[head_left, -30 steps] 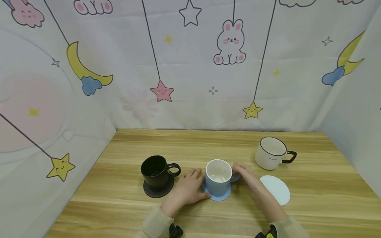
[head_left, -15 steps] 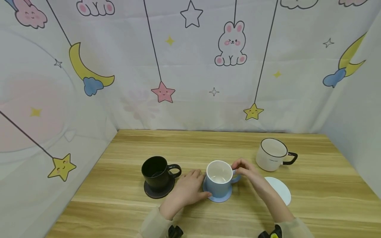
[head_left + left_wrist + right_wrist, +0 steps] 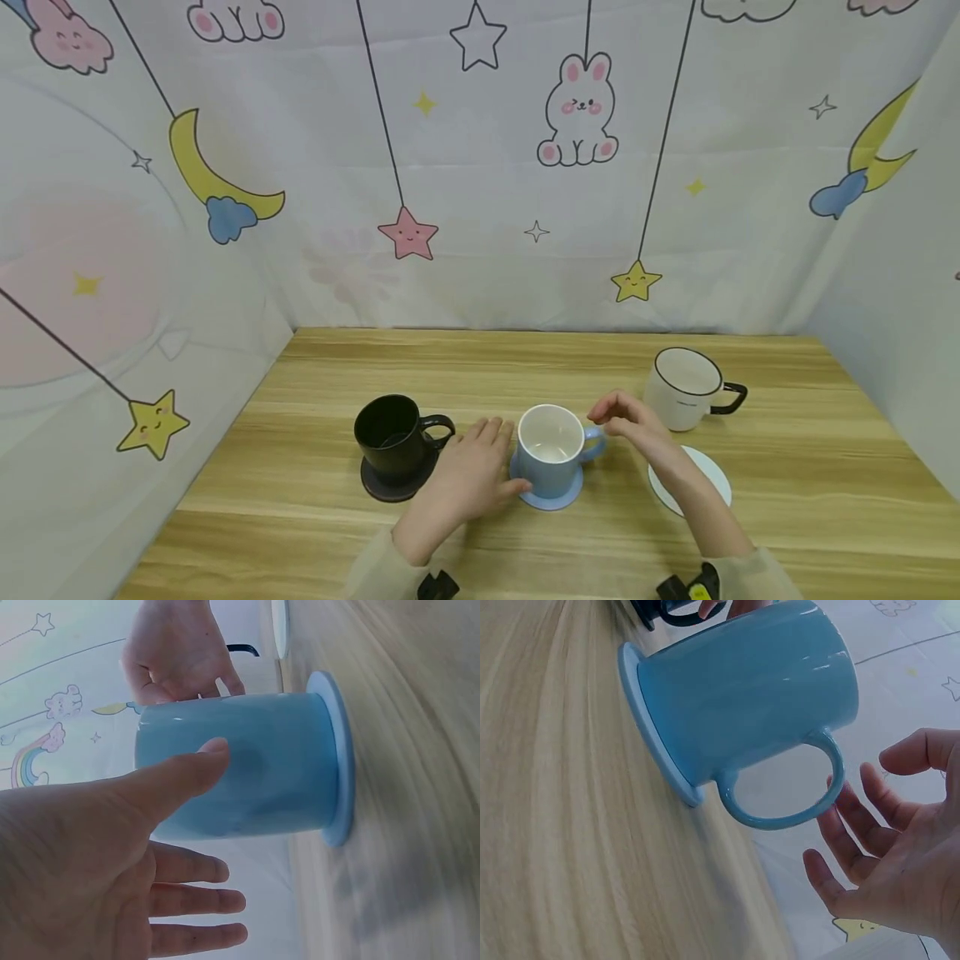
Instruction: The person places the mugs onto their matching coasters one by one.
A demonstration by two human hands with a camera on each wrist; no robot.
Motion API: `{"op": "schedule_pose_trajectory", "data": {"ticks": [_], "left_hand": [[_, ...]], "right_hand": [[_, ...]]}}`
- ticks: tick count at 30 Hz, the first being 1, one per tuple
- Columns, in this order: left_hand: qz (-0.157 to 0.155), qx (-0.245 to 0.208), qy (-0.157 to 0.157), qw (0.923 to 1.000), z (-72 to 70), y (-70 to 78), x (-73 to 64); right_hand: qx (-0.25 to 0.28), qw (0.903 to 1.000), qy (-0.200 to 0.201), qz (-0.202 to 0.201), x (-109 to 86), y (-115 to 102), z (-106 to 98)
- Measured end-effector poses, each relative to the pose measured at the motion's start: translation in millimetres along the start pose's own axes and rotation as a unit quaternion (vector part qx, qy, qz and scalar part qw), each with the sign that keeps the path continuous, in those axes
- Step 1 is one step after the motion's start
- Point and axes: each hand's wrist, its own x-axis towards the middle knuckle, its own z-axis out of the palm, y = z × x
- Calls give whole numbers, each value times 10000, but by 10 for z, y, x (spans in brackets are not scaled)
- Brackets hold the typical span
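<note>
A light blue mug [image 3: 551, 458] with a white inside stands upright on a blue round coaster [image 3: 551, 502]. My left hand [image 3: 468, 475] is at the mug's left side with fingers stretched out. Its thumb lies across the mug's near side in the left wrist view; whether it touches, I cannot tell. My right hand [image 3: 637, 423] hovers just right of the mug's handle [image 3: 780, 817], fingers loosely bent, holding nothing. Left of my left hand, a black mug [image 3: 393, 437] stands on a black coaster [image 3: 401, 487].
A white mug [image 3: 678, 396] with a black rim and handle stands at the back right, behind my right hand. A white round coaster [image 3: 708, 475] lies partly under my right forearm. Printed cloth [image 3: 480, 183] walls the wooden table [image 3: 480, 358] at the back and sides.
My right hand has let go of the blue mug's handle and drawn away to the right. My left hand has shifted slightly left. The mugs have stayed in place.
</note>
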Motion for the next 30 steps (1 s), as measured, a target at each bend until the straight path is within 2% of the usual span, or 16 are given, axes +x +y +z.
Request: {"op": "schedule_pose_trajectory", "data": {"ticks": [12, 19, 25, 30], "left_hand": [[127, 75, 494, 9987, -86, 42, -62], [111, 433, 841, 9955, -119, 90, -88], [231, 533, 1106, 9922, -135, 175, -102], [397, 655, 1554, 9849, -101, 272, -104]], "right_hand": [[-269, 9937, 771, -769, -21, -29, -53], [-401, 9862, 1201, -1063, -27, -33, -164], [-571, 9793, 1591, -1118, -63, -45, -281], [-566, 9757, 1746, -1193, -79, -91, -357]]}}
